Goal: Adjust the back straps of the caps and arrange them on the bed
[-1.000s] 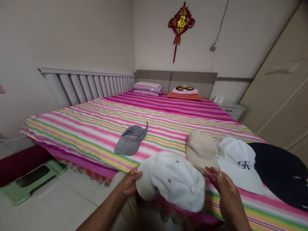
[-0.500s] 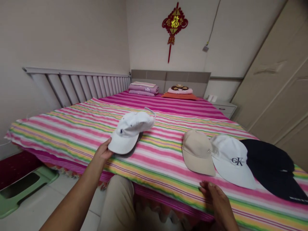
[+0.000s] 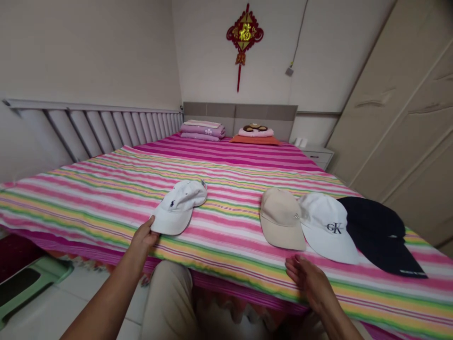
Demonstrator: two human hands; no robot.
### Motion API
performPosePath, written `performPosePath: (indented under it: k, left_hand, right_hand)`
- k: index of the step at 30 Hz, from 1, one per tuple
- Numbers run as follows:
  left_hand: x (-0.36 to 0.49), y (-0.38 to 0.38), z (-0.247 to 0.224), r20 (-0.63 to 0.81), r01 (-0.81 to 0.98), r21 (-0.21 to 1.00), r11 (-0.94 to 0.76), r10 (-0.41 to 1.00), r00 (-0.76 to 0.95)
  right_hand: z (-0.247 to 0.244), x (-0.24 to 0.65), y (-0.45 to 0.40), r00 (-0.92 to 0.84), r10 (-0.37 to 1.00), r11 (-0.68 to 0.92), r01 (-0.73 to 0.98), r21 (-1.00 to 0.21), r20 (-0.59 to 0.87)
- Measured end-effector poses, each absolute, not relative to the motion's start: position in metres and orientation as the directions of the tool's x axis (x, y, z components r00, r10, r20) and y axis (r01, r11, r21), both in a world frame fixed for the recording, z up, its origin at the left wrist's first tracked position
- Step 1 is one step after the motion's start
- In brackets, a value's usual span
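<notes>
My left hand (image 3: 144, 234) pinches the brim edge of a white baseball cap (image 3: 179, 208) with a small dark logo; the cap rests on the striped bed cover (image 3: 226, 236). My right hand (image 3: 307, 278) hovers over the bed's near edge with its fingers stretched out and nothing in them. Just beyond it a beige cap (image 3: 281, 219) lies with its brim toward me. Beside that, a white cap with dark letters (image 3: 327, 226) touches it, followed on the right by a black cap (image 3: 378, 231).
Folded purple bedding (image 3: 203, 131) and a pink and orange stack (image 3: 255, 134) lie by the headboard (image 3: 262, 113). A white railing (image 3: 106, 127) runs along the left. A green stool (image 3: 42, 278) stands on the floor at lower left. My knee (image 3: 170, 288) is against the bed's front.
The white cap in my left hand has come down onto the bed cover, its raised back and strap settling. My right hand has opened out slightly. The whole view has shifted a little.
</notes>
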State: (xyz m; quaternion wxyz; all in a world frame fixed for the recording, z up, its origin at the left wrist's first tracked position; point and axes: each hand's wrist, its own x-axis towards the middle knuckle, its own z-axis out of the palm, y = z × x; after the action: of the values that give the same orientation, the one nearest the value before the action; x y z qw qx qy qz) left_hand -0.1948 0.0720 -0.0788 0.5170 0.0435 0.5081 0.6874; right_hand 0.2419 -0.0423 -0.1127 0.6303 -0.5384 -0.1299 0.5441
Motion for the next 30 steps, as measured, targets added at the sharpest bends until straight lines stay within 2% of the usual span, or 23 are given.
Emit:
performPosePath:
  k: [6, 8, 10, 11, 12, 14, 16, 19, 21, 24, 27, 30]
  left_hand:
    - [-0.193, 0.057, -0.074, -0.297, -0.375, 0.927, 0.007, 0.626, -0.721]
    - [-0.193, 0.045, -0.073, -0.136, -0.186, 0.982, -0.039, 0.545, -0.827]
    - [-0.186, 0.032, -0.076, 0.115, 0.096, 0.993, -0.064, 0.502, -0.857]
    - [-0.178, 0.024, -0.079, 0.218, 0.215, 0.974, -0.069, 0.540, -0.813]
    - [-0.168, 0.017, -0.084, 0.236, 0.238, 0.968, -0.083, 0.633, -0.737]
    - [-0.139, 0.003, -0.096, 0.103, 0.051, 0.995, -0.090, 0.873, -0.477]
    - [-0.106, -0.009, -0.108, -0.090, -0.150, 0.986, 0.066, 0.983, -0.163]
    - [-0.060, -0.016, -0.112, -0.254, -0.295, 0.913, 0.281, 0.959, 0.125]
    - [-0.039, -0.012, -0.105, -0.311, -0.391, 0.816, 0.425, 0.894, 0.323]
    - [-0.021, 0.002, -0.086, -0.217, -0.508, 0.703, 0.497, 0.831, 0.512]
    - [-0.013, 0.011, -0.069, -0.081, -0.632, 0.652, 0.418, 0.868, 0.490]
    - [-0.011, 0.006, -0.057, -0.004, -0.675, 0.649, 0.351, 0.889, 0.458]
  right_hand:
    - [-0.104, 0.248, -0.020, 0.322, 0.825, -0.160, -0.656, -0.738, -0.465]
    - [-0.103, 0.247, -0.010, 0.309, 0.824, -0.154, -0.685, -0.712, -0.475]
    - [-0.102, 0.244, -0.001, 0.289, 0.824, -0.153, -0.714, -0.683, -0.487]
    - [-0.102, 0.242, 0.002, 0.275, 0.826, -0.154, -0.729, -0.666, -0.492]
    - [-0.102, 0.239, 0.003, 0.258, 0.829, -0.157, -0.744, -0.649, -0.496]
    - [-0.101, 0.231, 0.001, 0.216, 0.843, -0.163, -0.772, -0.615, -0.494]
    - [-0.102, 0.220, -0.009, 0.169, 0.861, -0.171, -0.792, -0.586, -0.479]
    - [-0.109, 0.199, -0.036, 0.112, 0.885, -0.187, -0.805, -0.563, -0.452]
    - [-0.117, 0.187, -0.059, 0.081, 0.899, -0.197, -0.802, -0.564, -0.430]
    - [-0.134, 0.179, -0.090, -0.001, 0.947, -0.210, -0.759, -0.616, -0.323]
    - [-0.155, 0.184, -0.109, -0.115, 0.948, -0.301, -0.622, -0.722, -0.296]
    - [-0.171, 0.198, -0.114, -0.138, 0.952, -0.304, -0.366, -0.879, -0.272]
